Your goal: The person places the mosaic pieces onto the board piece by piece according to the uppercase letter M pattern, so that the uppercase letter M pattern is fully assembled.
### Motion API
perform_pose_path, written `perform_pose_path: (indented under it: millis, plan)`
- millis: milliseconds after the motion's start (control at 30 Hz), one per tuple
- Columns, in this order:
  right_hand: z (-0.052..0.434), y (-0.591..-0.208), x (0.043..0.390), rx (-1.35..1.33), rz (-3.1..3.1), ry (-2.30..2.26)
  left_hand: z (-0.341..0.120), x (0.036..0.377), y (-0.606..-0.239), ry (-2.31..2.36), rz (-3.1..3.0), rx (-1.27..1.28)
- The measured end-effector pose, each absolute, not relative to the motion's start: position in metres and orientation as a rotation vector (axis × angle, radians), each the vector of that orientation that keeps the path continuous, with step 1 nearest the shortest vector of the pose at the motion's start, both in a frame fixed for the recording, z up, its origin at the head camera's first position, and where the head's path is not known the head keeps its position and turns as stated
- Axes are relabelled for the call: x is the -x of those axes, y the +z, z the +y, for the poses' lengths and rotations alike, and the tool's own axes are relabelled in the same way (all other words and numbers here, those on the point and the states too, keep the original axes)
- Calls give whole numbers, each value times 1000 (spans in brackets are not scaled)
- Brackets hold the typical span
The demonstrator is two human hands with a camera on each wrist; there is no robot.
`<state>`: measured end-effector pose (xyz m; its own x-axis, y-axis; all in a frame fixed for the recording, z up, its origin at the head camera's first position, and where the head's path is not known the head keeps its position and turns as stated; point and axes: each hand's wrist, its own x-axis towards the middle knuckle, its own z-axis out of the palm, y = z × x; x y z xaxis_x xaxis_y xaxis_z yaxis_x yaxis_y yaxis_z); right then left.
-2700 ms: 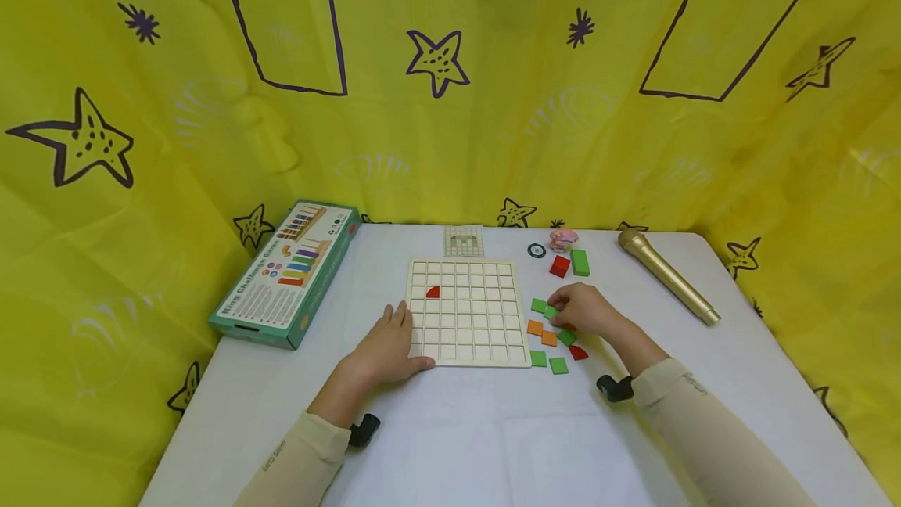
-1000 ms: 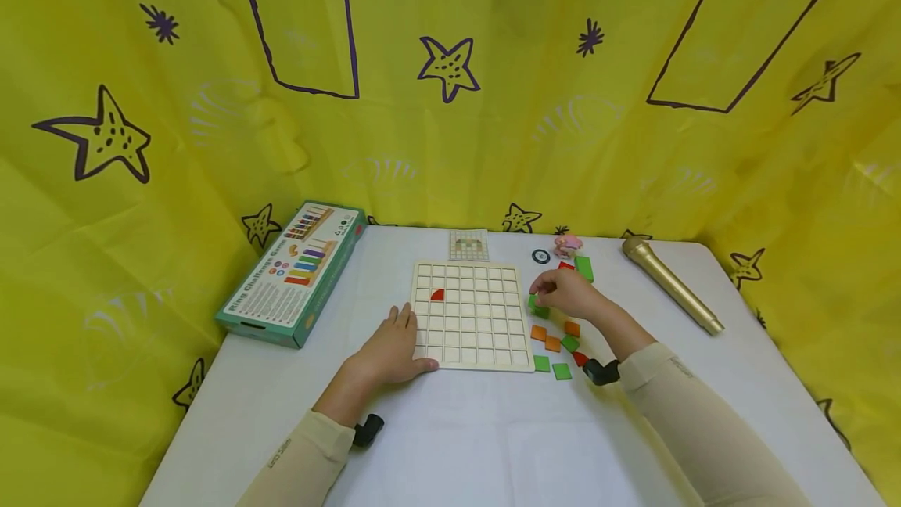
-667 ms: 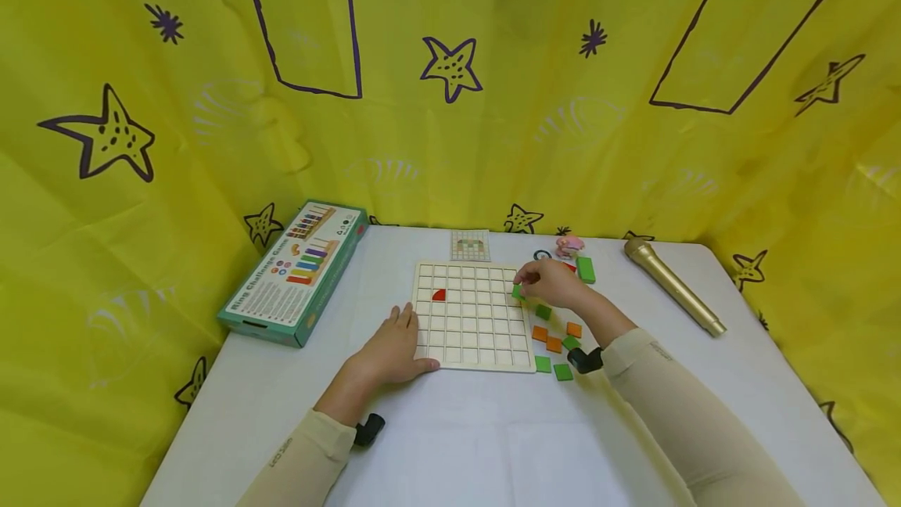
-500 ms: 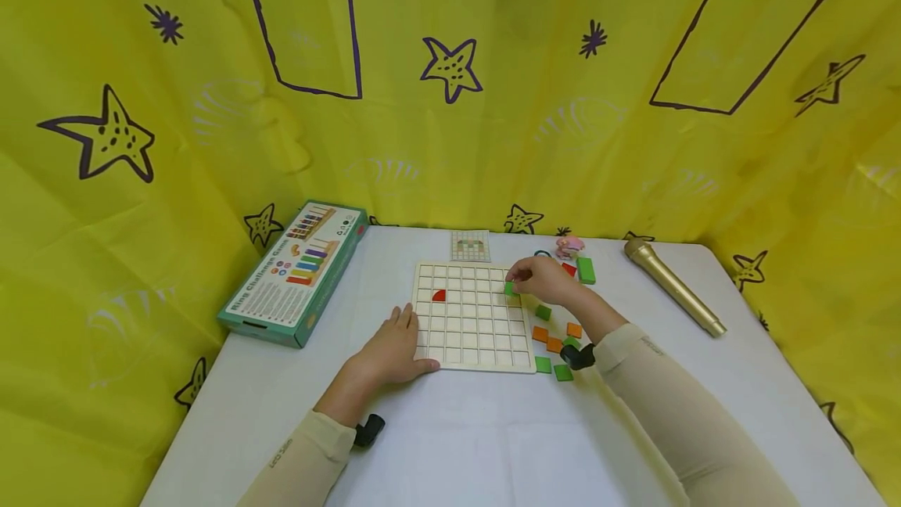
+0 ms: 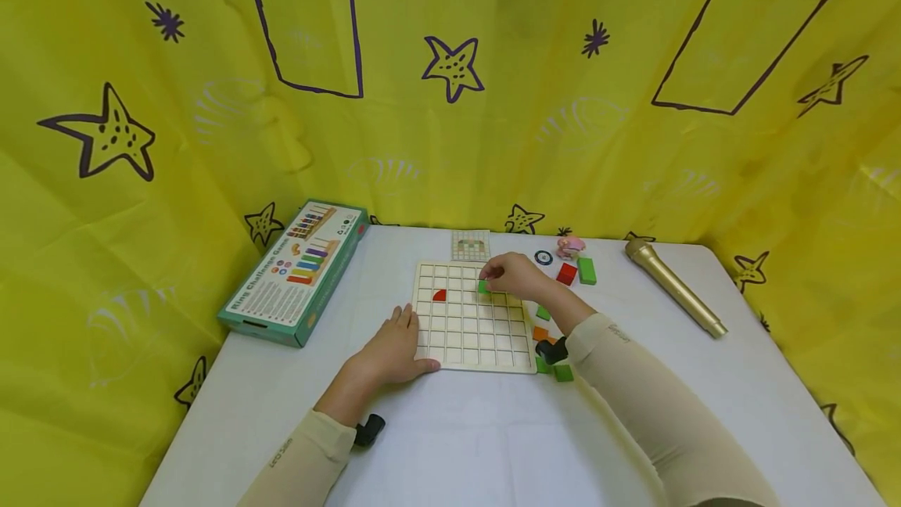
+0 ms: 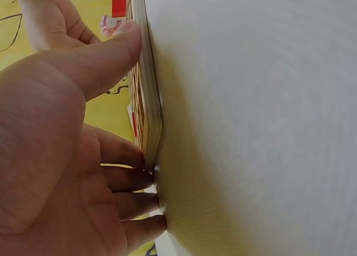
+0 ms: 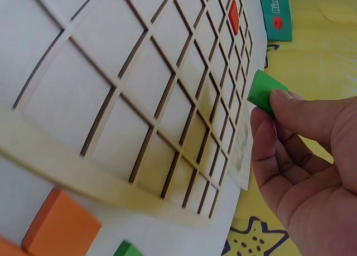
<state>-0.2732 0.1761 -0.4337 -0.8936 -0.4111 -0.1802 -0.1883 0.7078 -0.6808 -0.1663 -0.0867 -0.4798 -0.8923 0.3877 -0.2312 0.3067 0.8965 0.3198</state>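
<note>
A right hand (image 5: pixel 517 276) pinches a small green square tile (image 7: pixel 264 91) between thumb and fingertips, holding it just above the upper rows of a pale wooden grid board (image 5: pixel 472 346), a few cells right of the single red quarter-round piece (image 5: pixel 439 295) already seated in the grid. The left hand (image 5: pixel 389 349) lies flat and relaxed on the white table (image 5: pixel 457 444), fingers straight against the board's near-left corner, thumb along its front edge; it holds nothing. Just off the board's right edge, partly hidden by the right forearm, loose green tiles (image 5: pixel 562 372) and an orange tile (image 5: pixel 539 332) lie on the table. Farther back sit a red block (image 5: pixel 566 274) beside a green block (image 5: pixel 586 271), with a small pink figure (image 5: pixel 570 244) and a round black-and-white disc (image 5: pixel 543 257) behind them. A pattern card (image 5: pixel 470 245) lies at the board's far edge. A gold microphone (image 5: pixel 672 286) rests at the right, a green game box (image 5: pixel 296 271) at the left corner, and a yellow star-printed cloth (image 5: pixel 450 84) hangs behind.
</note>
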Motion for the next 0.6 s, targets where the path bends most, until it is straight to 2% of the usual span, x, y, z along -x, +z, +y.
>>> perform_pose_path:
  millis: [600]
  plan:
    - [141, -445, 285, 510, 2574, -956, -88, 166, -478, 383, 2767, -543]
